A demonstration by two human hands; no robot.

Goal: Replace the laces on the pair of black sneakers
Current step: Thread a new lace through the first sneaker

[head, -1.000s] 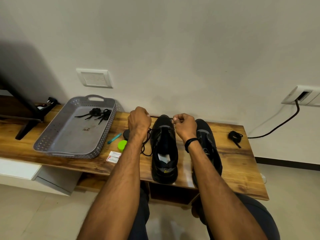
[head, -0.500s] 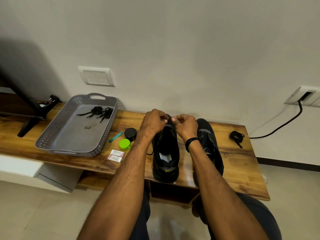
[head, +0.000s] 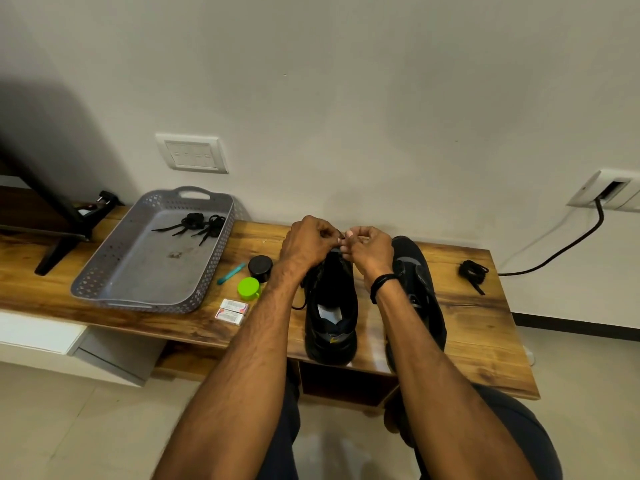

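**A:** Wooden bench and a white wall: that much is plain. How are the hands held?

**B:** They are brought close together over the far end of the left sneaker. The left hand and right hand are both curled, fingertips pinched on a lace. Its slack is seen hanging just left of that sneaker.

**A:** And around it?

**B:** The right sneaker is stood just to its right, and a coiled lace lies well beyond that. A jar, a green cap and two small boxes are set to its left. Further left, a tray is seen with bundled laces in it.

**A:** What could go wrong?

**B:** The eyelets are hidden by the fingers, so one could be missed or skipped. If one side is pulled harder, uneven ends would be left. The sneaker's heel is set at the bench's near edge, so it could be tipped off by a hard tug.
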